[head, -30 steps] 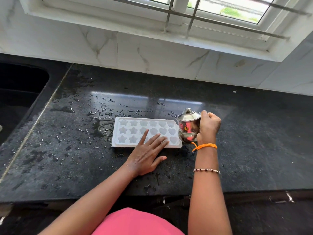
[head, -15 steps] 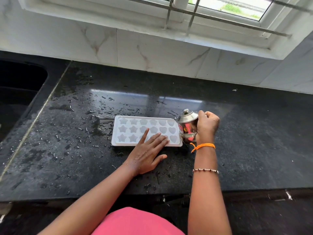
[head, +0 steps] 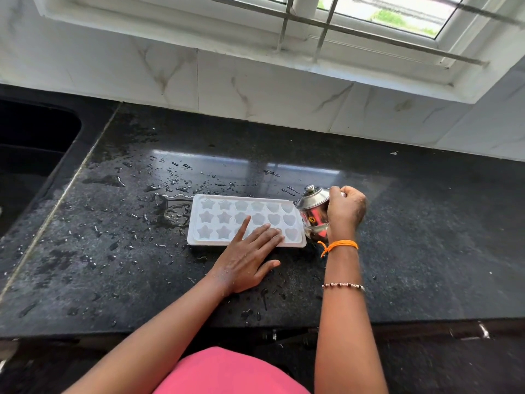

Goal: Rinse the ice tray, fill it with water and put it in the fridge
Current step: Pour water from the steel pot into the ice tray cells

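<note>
Tray: white translucent plastic ice tray (head: 227,218) with star and heart moulds, smooth, frosted matt.
Pot: small polished steel pot (head: 312,211), mirror-glossy, tilted at the tray's right end.
Desk: black speckled stone desk (head: 426,237), glossy where window light reflects, wet with droplets on the left.
Wall: white veined marble-look tiles (head: 255,89), smooth, slight sheen.
Wristbands: orange thread band (head: 339,245), matt; beaded bracelet (head: 342,286).

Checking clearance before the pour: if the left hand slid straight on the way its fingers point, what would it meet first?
Probably the steel pot held by the right hand; the left hand lies flat on the tray, fingers aimed up and right.
</note>
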The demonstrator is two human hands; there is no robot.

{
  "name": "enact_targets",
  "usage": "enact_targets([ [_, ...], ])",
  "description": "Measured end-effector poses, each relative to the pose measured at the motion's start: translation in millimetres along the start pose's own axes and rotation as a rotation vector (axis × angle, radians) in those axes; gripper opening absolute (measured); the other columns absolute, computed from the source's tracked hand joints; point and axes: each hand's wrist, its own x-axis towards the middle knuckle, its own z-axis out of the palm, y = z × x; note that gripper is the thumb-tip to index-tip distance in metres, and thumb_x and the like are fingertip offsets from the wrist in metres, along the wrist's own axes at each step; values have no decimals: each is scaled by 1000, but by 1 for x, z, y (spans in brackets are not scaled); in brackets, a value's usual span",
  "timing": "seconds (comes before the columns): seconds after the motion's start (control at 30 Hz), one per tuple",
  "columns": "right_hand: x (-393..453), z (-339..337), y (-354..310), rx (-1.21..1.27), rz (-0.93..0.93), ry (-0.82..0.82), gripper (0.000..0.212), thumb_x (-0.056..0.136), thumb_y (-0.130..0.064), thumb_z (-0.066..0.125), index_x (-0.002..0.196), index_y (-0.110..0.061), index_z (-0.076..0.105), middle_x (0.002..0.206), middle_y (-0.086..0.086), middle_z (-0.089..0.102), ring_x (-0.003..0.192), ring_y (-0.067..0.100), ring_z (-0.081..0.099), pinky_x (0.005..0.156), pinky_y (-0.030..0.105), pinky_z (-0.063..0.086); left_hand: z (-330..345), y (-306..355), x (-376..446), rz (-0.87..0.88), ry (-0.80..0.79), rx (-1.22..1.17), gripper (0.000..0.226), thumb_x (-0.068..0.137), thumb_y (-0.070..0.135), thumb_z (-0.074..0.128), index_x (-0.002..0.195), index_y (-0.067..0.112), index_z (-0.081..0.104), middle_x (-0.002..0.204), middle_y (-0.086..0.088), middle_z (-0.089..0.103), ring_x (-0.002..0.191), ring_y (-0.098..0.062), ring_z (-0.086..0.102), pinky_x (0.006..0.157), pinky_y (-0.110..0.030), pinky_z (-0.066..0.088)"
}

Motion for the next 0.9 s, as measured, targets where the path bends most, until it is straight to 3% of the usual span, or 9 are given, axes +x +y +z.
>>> enact_targets([
  [0.2, 0, -1, 0, -6, -9, -21, 38, 80, -8, 52, 46, -13, 35, 47, -1, 35, 48, 15, 32, 49, 28, 27, 0, 0, -1, 1, 1, -1, 56, 96, 48, 29, 138, 15, 47, 140, -1, 50, 134, -21, 40, 113, -51, 8],
  [0.37, -3, 1, -3, -63, -42, -16, 42, 78, -7, 52, 46, -13, 26, 47, 1, 23, 47, 17, 20, 53, 34, 21, 1, 0, 0, 6, 25, -24, 55, 95, 46, 32, 136, 14, 49, 138, -1, 52, 133, -21, 42, 114, -49, 6],
  [0.9, -3, 4, -5, -140, -75, -19, 40, 80, -7, 51, 47, -13, 30, 47, 1, 30, 55, 22, 30, 49, 32, 24, 2, 0, -1, 5, 22, -26, 55, 95, 47, 31, 136, 15, 48, 139, -1, 51, 133, -21, 41, 114, -50, 6],
])
